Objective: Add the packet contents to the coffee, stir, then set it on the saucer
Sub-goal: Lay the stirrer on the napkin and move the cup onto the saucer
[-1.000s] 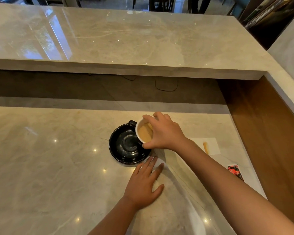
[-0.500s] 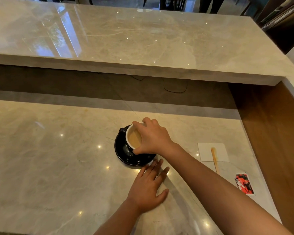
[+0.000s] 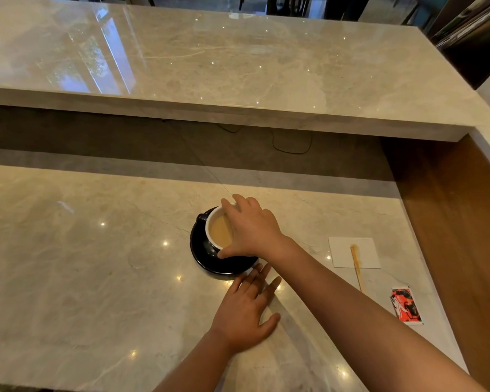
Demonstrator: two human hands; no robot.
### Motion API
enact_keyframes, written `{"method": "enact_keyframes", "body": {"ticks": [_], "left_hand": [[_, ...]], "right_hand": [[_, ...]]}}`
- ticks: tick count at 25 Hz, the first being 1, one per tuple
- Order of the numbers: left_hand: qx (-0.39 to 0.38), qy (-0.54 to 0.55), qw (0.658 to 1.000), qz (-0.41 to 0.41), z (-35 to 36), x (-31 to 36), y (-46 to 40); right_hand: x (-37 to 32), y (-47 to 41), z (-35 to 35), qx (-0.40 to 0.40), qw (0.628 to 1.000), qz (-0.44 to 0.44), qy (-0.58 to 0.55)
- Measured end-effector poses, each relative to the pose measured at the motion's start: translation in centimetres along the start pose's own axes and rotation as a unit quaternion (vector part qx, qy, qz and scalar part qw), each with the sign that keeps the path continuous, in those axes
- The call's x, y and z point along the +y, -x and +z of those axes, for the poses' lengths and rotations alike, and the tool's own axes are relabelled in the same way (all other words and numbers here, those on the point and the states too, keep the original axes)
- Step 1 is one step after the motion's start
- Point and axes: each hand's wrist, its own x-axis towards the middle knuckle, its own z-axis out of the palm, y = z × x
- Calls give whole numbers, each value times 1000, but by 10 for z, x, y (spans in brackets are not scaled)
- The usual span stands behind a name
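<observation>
A pale marble counter [image 3: 82, 278] fills the lower frame, with a raised marble ledge [image 3: 238, 66] across the top. Just left of centre, a black saucer [image 3: 227, 268] sits on the counter, and on it stands the cup [image 3: 210, 241], black outside and white inside, its handle pointing to the upper left. The coffee [image 3: 219, 232] in it is a light milky tan. The right hand [image 3: 252, 230] reaches over the cup from the right, fingers and thumb curled around its rim from above. Below the saucer, in the lower centre, the left hand [image 3: 245, 312] lies palm down on the counter, fingers spread flat and holding nothing, their tips just beside the saucer's near edge. Further right, a wooden stirrer [image 3: 356, 265] rests across a white napkin [image 3: 365, 247]. At the lower right lies the red and black packet [image 3: 406, 305], well apart from the cup.
</observation>
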Motion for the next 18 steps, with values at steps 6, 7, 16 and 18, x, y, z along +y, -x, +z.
{"method": "enact_keyframes", "body": {"ticks": [6, 7, 16, 18], "left_hand": [[-9, -15, 1000, -8, 0, 0, 0], [-10, -12, 1000, -7, 0, 0, 0], [-5, -4, 1000, 8, -1, 0, 0], [-9, -7, 1000, 5, -1, 0, 0]], "right_hand": [[3, 1, 0, 8, 1000, -15, -21], [3, 1, 1, 11, 1000, -15, -24], [2, 1, 5, 26, 999, -7, -23], [3, 1, 7, 26, 999, -10, -26]]}}
